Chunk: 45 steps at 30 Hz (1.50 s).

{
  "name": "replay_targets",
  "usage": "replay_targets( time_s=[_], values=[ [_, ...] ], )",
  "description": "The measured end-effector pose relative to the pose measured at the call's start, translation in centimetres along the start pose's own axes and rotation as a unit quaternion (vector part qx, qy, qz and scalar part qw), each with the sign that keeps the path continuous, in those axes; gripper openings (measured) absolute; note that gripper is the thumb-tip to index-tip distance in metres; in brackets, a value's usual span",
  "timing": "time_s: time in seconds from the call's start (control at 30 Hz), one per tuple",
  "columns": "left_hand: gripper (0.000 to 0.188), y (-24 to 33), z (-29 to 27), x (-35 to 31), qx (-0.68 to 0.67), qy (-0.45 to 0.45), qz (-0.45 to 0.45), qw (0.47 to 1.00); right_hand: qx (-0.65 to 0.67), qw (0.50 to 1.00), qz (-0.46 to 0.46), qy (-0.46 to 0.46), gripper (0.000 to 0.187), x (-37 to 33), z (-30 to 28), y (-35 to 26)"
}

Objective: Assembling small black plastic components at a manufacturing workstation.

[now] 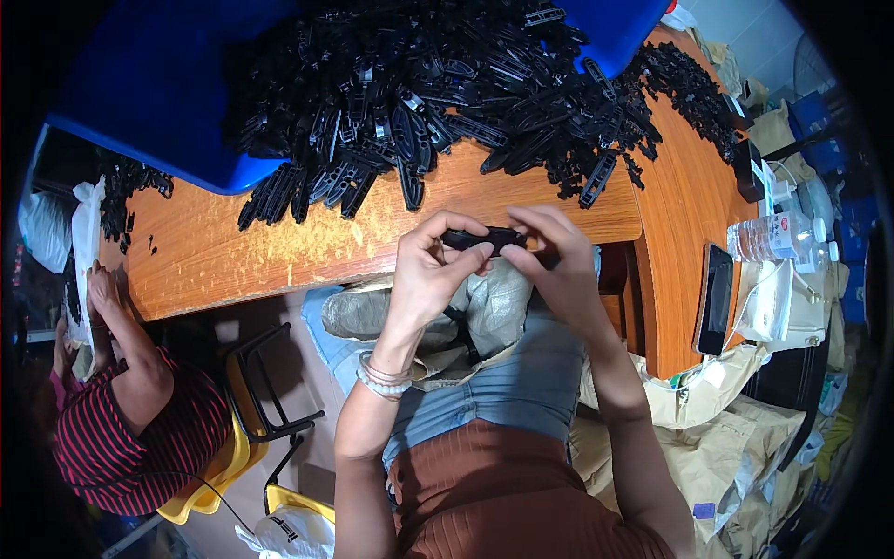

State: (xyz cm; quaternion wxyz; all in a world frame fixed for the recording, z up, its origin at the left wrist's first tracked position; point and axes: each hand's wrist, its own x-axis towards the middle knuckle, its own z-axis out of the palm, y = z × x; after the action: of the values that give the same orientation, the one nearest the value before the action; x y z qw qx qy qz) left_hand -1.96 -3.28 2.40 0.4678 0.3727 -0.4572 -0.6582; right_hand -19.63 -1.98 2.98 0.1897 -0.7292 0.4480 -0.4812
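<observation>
Between both hands, just off the table's front edge, I hold a small, long black plastic part. My left hand pinches its left end between thumb and fingers, a bracelet on the wrist. At its right end, my right hand grips with thumb and forefinger. Beyond my hands, a large heap of similar black plastic parts spreads over the wooden table. Below them, an opened grey woven sack lies on my lap, with black pieces showing inside.
A blue bin stands at the back left. Toward the right lie a phone, a clear water bottle and more small black pieces. At far left, another person in a striped top sits near a folding chair.
</observation>
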Motion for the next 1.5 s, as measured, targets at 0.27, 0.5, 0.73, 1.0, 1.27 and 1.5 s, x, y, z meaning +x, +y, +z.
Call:
replay_targets(
  time_s=[0.27, 0.5, 0.73, 1.0, 1.27, 1.5],
  values=[
    [0.01, 0.3, -0.3, -0.3, 0.026, -0.025, -0.038, 0.999, 0.233, 0.938, 0.236, -0.098, 0.023, -2.9, -0.3, 1.5],
    [0.007, 1.2, -0.6, 3.1, 0.34, -0.082, 0.104, 0.931, -0.083, 0.995, -0.058, 0.02, 0.013, -1.2, -3.1, 4.3],
    [0.019, -1.7, 2.9, 8.8, 0.581, 0.125, 0.319, 0.738, -0.311, 0.949, -0.048, 0.013, 0.012, 1.3, -3.4, 6.4],
    [0.018, -2.1, 1.0, 8.8, 0.53, 0.073, 0.333, 0.777, 0.258, 0.943, 0.169, 0.124, 0.016, 0.5, 0.7, 4.2],
    [0.021, -1.2, 1.4, 5.5, 0.534, 0.078, 0.247, 0.805, 0.403, 0.878, 0.245, 0.081, 0.019, -0.7, -0.3, 5.0],
    [0.019, -1.8, 0.6, 3.8, 0.343, 0.122, 0.083, 0.928, 0.361, 0.9, 0.23, 0.086, 0.018, -1.0, -0.2, 3.9]
  ],
)
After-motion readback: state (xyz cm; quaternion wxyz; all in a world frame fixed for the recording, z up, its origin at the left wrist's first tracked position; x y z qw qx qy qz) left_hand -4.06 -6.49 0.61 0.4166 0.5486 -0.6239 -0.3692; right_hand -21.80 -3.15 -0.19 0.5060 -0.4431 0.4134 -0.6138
